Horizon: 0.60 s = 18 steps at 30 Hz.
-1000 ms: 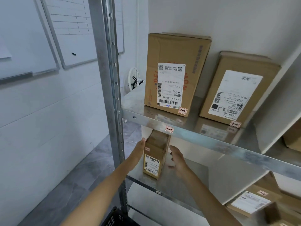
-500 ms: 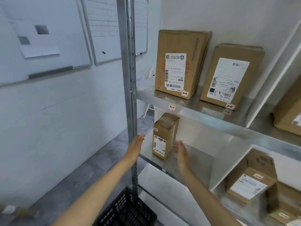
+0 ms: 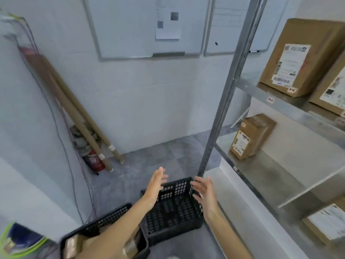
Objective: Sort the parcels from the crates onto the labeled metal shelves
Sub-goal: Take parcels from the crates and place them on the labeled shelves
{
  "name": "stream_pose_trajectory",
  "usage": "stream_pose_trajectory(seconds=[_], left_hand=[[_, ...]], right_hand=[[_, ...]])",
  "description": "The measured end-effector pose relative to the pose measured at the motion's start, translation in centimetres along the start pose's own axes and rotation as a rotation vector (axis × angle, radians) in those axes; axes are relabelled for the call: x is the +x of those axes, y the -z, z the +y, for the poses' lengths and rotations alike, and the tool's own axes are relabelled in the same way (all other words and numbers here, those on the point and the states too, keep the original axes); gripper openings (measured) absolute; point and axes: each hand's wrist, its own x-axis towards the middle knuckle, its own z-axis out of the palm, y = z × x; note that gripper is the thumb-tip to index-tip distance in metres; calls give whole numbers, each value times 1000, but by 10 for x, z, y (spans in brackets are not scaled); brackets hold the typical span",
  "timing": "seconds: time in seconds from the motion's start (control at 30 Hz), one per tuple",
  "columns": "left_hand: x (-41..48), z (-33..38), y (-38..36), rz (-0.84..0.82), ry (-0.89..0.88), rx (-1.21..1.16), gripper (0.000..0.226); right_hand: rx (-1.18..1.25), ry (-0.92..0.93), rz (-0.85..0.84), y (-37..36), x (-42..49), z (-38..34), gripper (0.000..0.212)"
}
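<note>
A small brown parcel (image 3: 251,136) stands upright on the middle metal shelf (image 3: 265,176), close to the grey upright post (image 3: 222,116). My left hand (image 3: 155,186) and my right hand (image 3: 205,191) hover over a black crate (image 3: 173,210) on the floor, fingers spread, holding nothing. No parcel shows inside that crate. A second black crate (image 3: 104,232) at the lower left holds brown parcels, partly hidden by my left arm. Two larger parcels (image 3: 300,57) lean on the upper shelf (image 3: 291,107).
Cardboard tubes (image 3: 78,113) lean in the corner beside a red fire extinguisher (image 3: 94,161). Cables hang down the left wall. Whiteboards hang on the far wall. Another labelled parcel (image 3: 328,223) sits on the lower shelf at the right. A yellow-green bag (image 3: 16,238) lies at the bottom left.
Both hands have let go of the small parcel and dropped away from the shelf to above the black crate. The view has swung left and down toward the floor.
</note>
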Motion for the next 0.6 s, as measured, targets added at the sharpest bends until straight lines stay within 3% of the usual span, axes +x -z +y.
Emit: stream_pose_trajectory(seconds=[0.3, 0.6], left_hand=[[-83, -40, 128, 270, 117, -70, 52], [-126, -99, 231, 460, 248, -175, 54]], right_hand=[[-162, -135, -263, -77, -44, 58, 38], [-362, -218, -353, -156, -63, 107, 33]])
